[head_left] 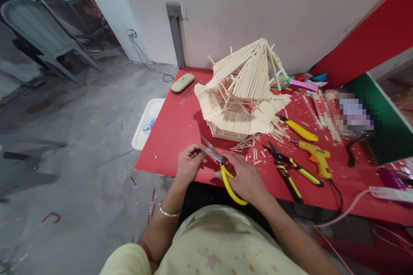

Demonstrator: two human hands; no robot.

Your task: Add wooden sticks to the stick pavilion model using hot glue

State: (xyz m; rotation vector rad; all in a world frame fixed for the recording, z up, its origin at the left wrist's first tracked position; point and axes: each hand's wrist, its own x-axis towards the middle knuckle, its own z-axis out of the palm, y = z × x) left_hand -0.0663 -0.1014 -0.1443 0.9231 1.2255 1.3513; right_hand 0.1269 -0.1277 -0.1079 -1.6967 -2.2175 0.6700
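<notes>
My right hand [247,176] grips a pair of scissors [228,185] by the yellow handles, their metal blades spread apart and pointing up and left. Close by the blades, my left hand [189,164] is closed in a pinch; whatever lies between its fingertips is too small to make out. Just beyond both hands stands a model house [240,81] built of thin pale wooden sticks, with a peaked upper roof and a wide lower one. Cut sticks [279,131] and short offcuts lie beside it on the red table [171,137].
Right of the model lie a yellow-handled cutter [301,130], black-and-yellow pliers [284,172] and a yellow glue gun [318,157] with its cord. Packs of chopsticks [321,109] lie farther back. A beige remote [182,82] sits at the far left corner; a white tray [140,131] is below the edge.
</notes>
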